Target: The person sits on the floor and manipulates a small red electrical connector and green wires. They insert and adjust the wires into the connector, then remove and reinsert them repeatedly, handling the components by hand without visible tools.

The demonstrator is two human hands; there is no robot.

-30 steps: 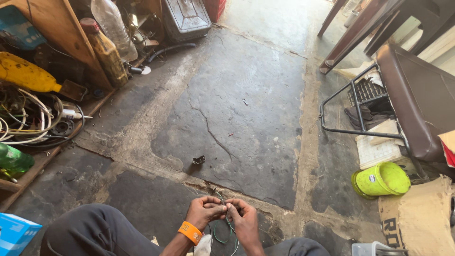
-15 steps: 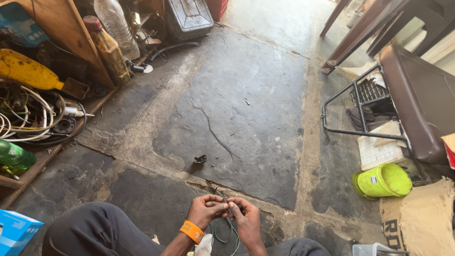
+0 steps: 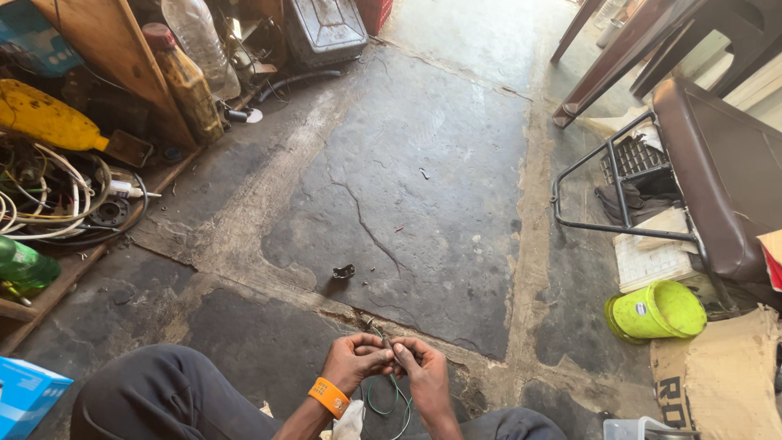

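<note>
My left hand (image 3: pixel 352 359), with an orange wristband, and my right hand (image 3: pixel 421 366) meet low in the head view, fingertips pinched together on a thin green wire (image 3: pixel 389 397). The wire loops down between my wrists towards my lap. A short dark end sticks up from between my fingertips; what it is cannot be told. A white cloth (image 3: pixel 350 420) lies under my left wrist. My knees in dark trousers frame the bottom edge. A small dark metal piece (image 3: pixel 344 270) lies on the stone floor ahead of my hands.
A wooden shelf (image 3: pixel 122 73) at left holds bottles, a yellow tool and coiled cables (image 3: pixel 49 195). A dark case (image 3: pixel 324 31) stands at the back. At right are a brown chair (image 3: pixel 717 179), a green bucket (image 3: pixel 656 311), cardboard and a blue box (image 3: pixel 28 391).
My hands stay pinched on the green wire with small finger movements. The camera has tipped slightly, shifting the scene a little.
</note>
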